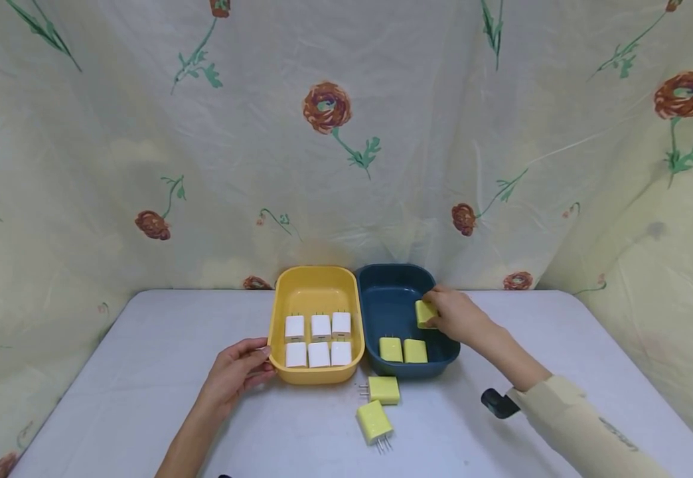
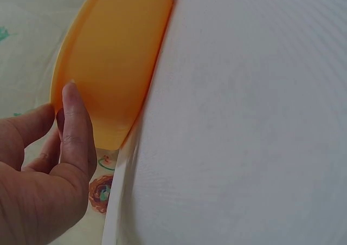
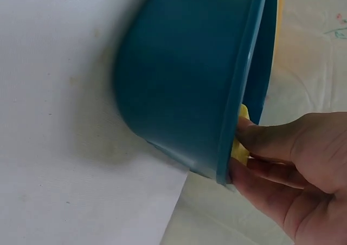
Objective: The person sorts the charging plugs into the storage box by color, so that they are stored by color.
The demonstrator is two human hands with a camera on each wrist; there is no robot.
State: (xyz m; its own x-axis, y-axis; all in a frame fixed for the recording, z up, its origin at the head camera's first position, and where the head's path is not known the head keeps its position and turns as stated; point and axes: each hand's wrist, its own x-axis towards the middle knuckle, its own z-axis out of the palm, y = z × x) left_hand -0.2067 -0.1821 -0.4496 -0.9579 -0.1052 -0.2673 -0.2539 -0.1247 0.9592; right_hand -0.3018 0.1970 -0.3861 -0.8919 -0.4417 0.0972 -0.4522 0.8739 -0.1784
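Note:
My left hand (image 1: 235, 372) holds the left rim of a yellow tub (image 1: 316, 376) between thumb and fingers. In the left wrist view, the index finger lies along the tub's outer wall (image 2: 116, 55). Several white plug chargers (image 1: 319, 354) stand in two rows inside it. My right hand (image 1: 457, 317) reaches over the right rim of a dark blue tub (image 1: 388, 305) and pinches a yellow plug charger (image 1: 424, 314) within it. The right wrist view shows that charger (image 3: 242, 147) partly hidden by the rim and fingers. Two more yellow chargers (image 1: 391, 349) stand at the blue tub's near end.
Two loose yellow chargers, one (image 1: 384, 390) sideways and one (image 1: 374, 422) with prongs toward me, lie on the white table (image 1: 287, 431) before the tubs. The tubs stand side by side near the far edge. A flowered curtain (image 1: 412, 166) hangs behind.

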